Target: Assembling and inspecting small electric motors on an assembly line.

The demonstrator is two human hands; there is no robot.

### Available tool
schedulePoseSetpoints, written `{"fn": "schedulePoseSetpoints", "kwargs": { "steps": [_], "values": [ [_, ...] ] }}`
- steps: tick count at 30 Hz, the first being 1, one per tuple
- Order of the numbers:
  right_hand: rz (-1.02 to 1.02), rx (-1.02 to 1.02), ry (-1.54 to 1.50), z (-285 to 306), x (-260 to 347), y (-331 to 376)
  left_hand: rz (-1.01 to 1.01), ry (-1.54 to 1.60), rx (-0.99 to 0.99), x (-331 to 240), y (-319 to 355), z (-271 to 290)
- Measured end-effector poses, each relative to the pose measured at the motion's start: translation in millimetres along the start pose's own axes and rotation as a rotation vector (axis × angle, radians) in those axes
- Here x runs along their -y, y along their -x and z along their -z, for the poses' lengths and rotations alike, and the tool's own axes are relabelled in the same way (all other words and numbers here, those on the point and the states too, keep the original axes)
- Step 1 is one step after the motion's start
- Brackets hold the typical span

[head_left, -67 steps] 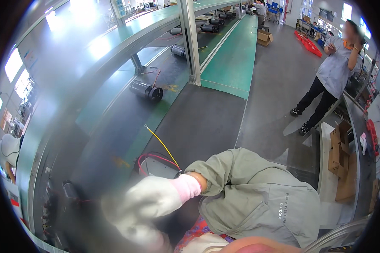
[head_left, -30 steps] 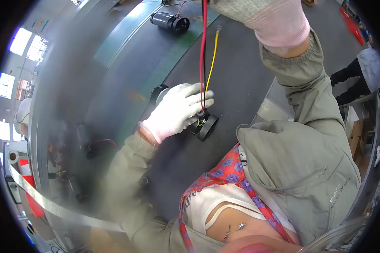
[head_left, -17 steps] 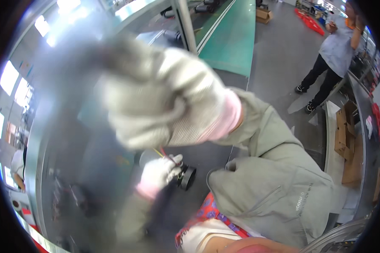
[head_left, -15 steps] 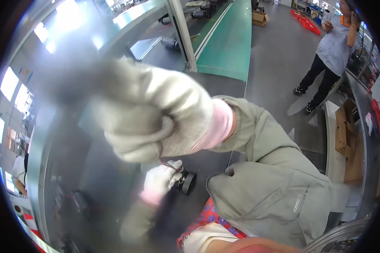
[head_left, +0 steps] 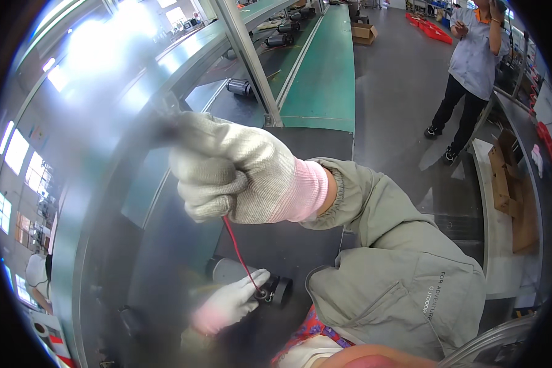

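My right hand (head_left: 227, 172), in a white-grey knit glove with a pink cuff, is raised as a closed fist in mid-view. A red wire (head_left: 235, 245) runs from beneath this fist down to a motor-like cylinder (head_left: 233, 270) on the dark work surface. A dark blur lies past the fist's fingers; I cannot make out what it is. My left hand (head_left: 230, 305), also gloved, is lower down, its fingers closed on the cylinder beside its black ring end (head_left: 281, 292). The wire meets the cylinder by those fingertips.
A green conveyor belt (head_left: 325, 73) stretches away behind a metal post (head_left: 245, 61). Several dark cylinders (head_left: 239, 87) lie to its left. At the right, a person (head_left: 472, 67) stands near a bench with cardboard boxes (head_left: 503, 178). Red trays (head_left: 429, 27) lie on the floor.
The red wire now shows stretched between my right fist and the cylinder. More of the cylinder is visible by my left hand. My right hand is less blurred, and the whole view has shifted slightly.
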State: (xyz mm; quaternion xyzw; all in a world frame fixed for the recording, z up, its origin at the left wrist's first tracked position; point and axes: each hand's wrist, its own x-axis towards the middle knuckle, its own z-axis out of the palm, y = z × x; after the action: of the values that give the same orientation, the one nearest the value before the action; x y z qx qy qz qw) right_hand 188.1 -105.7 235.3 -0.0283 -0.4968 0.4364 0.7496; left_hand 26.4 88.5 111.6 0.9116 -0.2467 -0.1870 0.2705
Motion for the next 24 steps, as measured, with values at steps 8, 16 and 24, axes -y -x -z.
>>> {"fn": "schedulePoseSetpoints", "kwargs": {
  "steps": [8,16,24],
  "values": [
    [-0.024,-0.154,-0.044,-20.0,-4.3,-1.7,-0.139,-0.100,-0.380,9.0,2.8,-27.9],
    [0.002,0.189,-0.301,3.7,-29.2,16.8,0.043,-0.006,-0.499,0.4,-3.2,-42.9],
    [-0.371,-0.770,0.308,59.6,-161.9,163.8,0.186,0.658,-1.212,21.6,-9.0,-130.3]
  ]
}}
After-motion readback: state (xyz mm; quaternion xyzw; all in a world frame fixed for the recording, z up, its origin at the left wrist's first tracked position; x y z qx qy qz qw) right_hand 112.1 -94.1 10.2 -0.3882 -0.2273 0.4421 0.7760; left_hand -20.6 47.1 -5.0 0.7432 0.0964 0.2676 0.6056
